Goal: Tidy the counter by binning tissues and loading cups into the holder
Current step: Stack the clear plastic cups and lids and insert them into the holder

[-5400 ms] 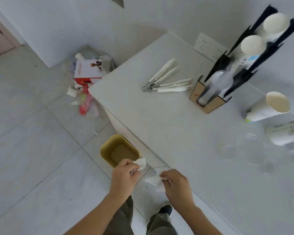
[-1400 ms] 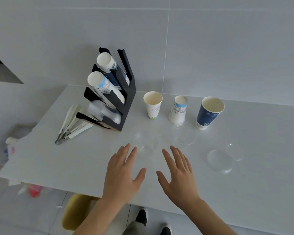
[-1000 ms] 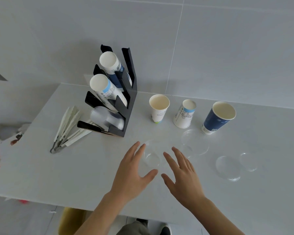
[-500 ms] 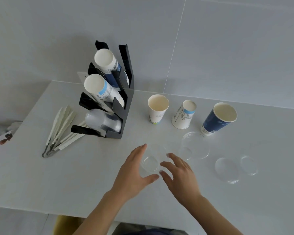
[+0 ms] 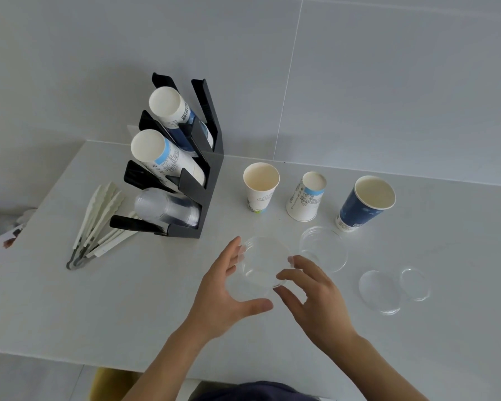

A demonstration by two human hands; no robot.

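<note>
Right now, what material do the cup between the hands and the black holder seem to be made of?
The cup between the hands looks like thin clear plastic, glossy: the counter shows through it. The black holder seems rigid matte plastic or acrylic sheet, judging by its flat panels; metal cannot be excluded.

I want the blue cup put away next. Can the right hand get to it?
Probably yes. The right hand is beside the clear cup, and the blue cup stands upright beyond it, with only a low clear lid between.
</note>
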